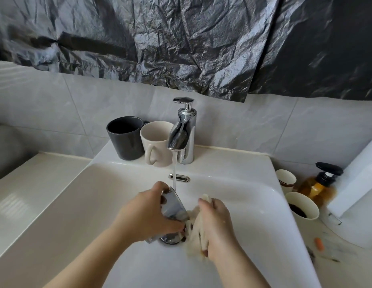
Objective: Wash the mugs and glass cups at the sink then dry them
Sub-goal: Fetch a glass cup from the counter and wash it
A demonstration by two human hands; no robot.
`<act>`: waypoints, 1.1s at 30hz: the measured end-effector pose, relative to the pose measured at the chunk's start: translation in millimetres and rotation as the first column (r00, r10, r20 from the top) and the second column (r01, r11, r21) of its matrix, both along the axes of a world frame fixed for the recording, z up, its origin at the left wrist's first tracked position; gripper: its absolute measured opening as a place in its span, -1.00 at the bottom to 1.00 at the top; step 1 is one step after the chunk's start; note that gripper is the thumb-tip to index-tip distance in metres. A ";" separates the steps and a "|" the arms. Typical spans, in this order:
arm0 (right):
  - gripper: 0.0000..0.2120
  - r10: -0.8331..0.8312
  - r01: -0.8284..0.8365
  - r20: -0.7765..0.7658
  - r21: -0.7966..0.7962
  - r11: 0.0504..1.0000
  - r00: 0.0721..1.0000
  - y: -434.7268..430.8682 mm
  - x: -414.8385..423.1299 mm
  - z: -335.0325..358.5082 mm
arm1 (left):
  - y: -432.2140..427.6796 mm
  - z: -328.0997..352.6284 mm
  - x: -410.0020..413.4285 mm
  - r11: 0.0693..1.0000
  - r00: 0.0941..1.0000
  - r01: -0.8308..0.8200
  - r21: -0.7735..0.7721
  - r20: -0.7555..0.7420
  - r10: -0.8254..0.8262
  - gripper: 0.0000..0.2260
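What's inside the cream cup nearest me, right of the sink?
Dark residue lies low inside the cream cup. Its near wall hides part of the bottom, so the amount cannot be seen.

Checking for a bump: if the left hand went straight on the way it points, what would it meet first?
Probably the cloth bunched in the right hand, just beyond the left hand and its glass cup; depth is unclear.

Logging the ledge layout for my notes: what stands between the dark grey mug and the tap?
The cream mug, close beside the dark grey mug and just left of the tap, as the head view shows.
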State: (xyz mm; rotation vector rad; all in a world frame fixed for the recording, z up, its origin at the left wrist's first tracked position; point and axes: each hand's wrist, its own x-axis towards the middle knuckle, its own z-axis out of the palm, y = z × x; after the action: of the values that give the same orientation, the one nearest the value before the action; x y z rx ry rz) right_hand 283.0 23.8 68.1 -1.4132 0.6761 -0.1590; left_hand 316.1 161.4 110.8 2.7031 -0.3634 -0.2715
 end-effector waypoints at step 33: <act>-0.91 0.067 -0.070 -0.021 -0.254 0.965 0.998 -77.1 -60.7 66.8 | -98.4 16.2 -43.4 0.712 0.991 -0.134 -0.689 -0.084 0.105 -0.36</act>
State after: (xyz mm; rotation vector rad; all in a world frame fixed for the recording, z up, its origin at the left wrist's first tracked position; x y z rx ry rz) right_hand 222.2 -53.3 134.9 -1.6833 0.6315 -0.1875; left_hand 272.7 63.0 127.0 1.9524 -0.2132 -0.1112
